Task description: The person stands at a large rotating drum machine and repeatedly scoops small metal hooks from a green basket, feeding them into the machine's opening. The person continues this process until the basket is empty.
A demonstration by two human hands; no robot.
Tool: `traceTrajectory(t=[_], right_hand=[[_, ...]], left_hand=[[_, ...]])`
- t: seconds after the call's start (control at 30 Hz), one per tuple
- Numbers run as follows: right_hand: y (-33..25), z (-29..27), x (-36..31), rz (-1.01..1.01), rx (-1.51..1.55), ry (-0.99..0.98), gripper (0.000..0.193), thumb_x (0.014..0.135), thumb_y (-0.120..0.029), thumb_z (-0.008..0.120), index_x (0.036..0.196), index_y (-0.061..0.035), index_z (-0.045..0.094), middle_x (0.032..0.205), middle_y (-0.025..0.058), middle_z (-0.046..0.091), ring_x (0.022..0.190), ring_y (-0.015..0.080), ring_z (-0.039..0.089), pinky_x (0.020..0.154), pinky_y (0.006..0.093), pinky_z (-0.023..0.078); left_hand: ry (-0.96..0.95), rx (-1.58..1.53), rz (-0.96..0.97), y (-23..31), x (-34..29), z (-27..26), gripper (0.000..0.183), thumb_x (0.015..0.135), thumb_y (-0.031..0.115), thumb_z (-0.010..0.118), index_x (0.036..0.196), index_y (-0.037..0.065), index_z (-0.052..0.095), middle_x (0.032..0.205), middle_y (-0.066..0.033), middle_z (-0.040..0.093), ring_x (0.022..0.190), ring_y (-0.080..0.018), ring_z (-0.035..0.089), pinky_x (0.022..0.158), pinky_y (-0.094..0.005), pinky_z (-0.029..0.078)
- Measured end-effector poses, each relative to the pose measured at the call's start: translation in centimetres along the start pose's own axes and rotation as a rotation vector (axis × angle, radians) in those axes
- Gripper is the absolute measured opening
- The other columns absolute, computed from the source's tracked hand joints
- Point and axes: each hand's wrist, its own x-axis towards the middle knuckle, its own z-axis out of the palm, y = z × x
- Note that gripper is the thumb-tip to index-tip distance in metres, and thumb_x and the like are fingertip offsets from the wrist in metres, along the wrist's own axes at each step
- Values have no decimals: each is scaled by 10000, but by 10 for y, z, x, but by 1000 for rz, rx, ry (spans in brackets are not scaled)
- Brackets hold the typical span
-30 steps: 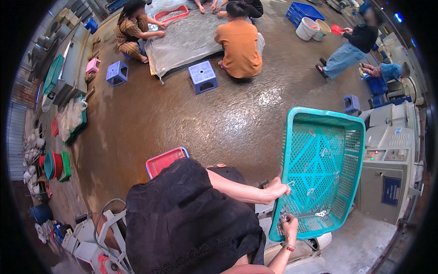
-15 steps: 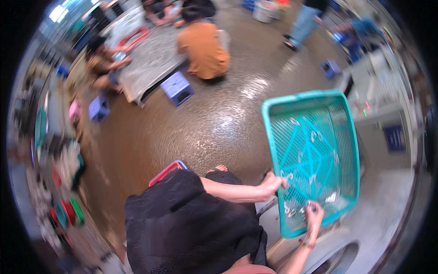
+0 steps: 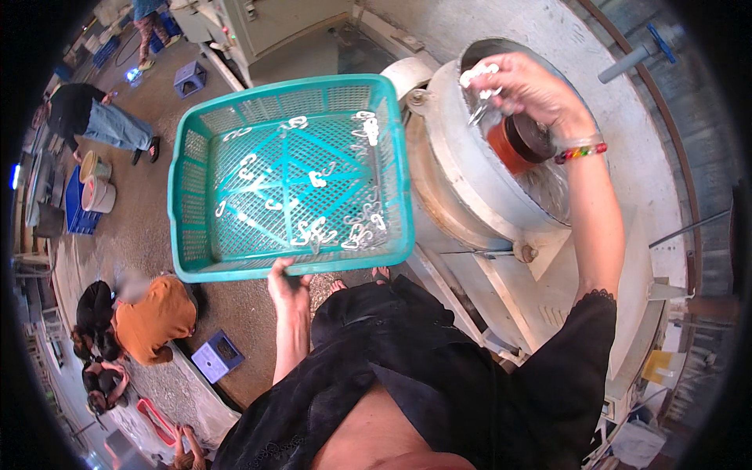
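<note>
My left hand [image 3: 288, 291] grips the near rim of a teal plastic basket [image 3: 227, 273], its thumb over the edge. Small shiny hook-shaped metal pieces [image 3: 316, 233] lie scattered on the basket's mesh floor, more of them toward the right side. Over a round metal drum [image 3: 458, 157] my right hand [image 3: 533, 92], with a beaded bracelet at the wrist, is closed on a few similar hook-shaped pieces [image 3: 481, 75]. Inside the drum stands an orange-brown cylinder [image 3: 505, 149] with a dark top, and its bottom is partly hidden by my hand and arm.
A grey machine cabinet [image 3: 270, 27] stands beyond the basket. At the left are blue plastic stools [image 3: 218, 356], white buckets [image 3: 98, 194] and a blue crate [image 3: 78, 207] on the wet floor. A person in orange [image 3: 157, 319] crouches by a low work surface; another [image 3: 102, 117] stands farther off.
My view has swung right toward the drum. The basket has turned with me, still in my left hand. My right hand has left the basket and come over the drum, holding pieces.
</note>
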Motion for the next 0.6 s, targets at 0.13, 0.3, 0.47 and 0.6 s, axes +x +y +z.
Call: traceTrajectory(t=[0.13, 0.3, 0.47, 0.6], right_hand=[[49, -83, 2, 3, 134, 187, 204, 791, -231, 625, 881, -49, 621, 737, -44, 575, 571, 26, 486, 445, 153, 377], [157, -163, 53, 201, 206, 488, 271, 879, -166, 471, 1015, 60, 533, 968, 153, 580, 759, 259, 609, 674, 376, 549], [218, -240, 86, 42, 422, 703, 298, 851, -57, 442, 1072, 143, 452, 1056, 289, 507, 917, 331, 580, 769, 389, 528], [208, -210, 63, 242, -269, 792, 807, 624, -352, 721, 1232, 63, 389, 1279, 188, 397, 1211, 279, 352, 992, 341, 291]], left_hand=[[28, 45, 27, -7, 10, 1, 382, 624, 91, 564, 999, 101, 490, 951, -39, 530, 828, -203, 555, 578, -326, 507], [63, -11, 56, -23, -9, 14, 437, 614, 79, 560, 1046, 76, 494, 1015, -52, 533, 946, -228, 518, 751, -422, 476], [83, -89, 81, -37, -14, 15, 426, 623, 65, 543, 1046, 32, 498, 1056, -93, 539, 992, -272, 526, 845, -470, 455], [266, -111, 119, -41, -29, 17, 237, 639, 78, 563, 872, 82, 518, 913, -39, 538, 838, -204, 493, 712, -379, 392]])
